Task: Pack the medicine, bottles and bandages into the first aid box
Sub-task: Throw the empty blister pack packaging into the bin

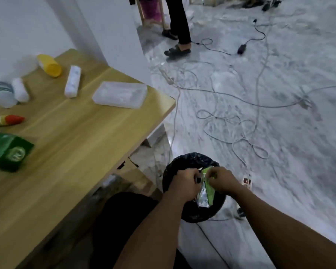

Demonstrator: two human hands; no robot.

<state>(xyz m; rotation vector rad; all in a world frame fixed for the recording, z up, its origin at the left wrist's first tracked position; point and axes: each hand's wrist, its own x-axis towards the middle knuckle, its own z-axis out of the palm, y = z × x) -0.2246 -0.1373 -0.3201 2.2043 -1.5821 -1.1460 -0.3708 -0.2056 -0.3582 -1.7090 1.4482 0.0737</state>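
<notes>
Green packet (205, 193) in both hands over bin (184, 158), beside table edge (159, 121)

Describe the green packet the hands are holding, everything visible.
The green packet is a small flat pouch, bright green outside with a silvery foil-looking face. It hangs roughly upright over the black-lined bin, off the table. The left hand and right hand both pinch its top edge. Print is too blurred to read.

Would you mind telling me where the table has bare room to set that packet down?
The table is bare along its near half, between the green packets and its right edge. The far left is crowded: yellow bottle, bandage rolls, clear tray.
</notes>
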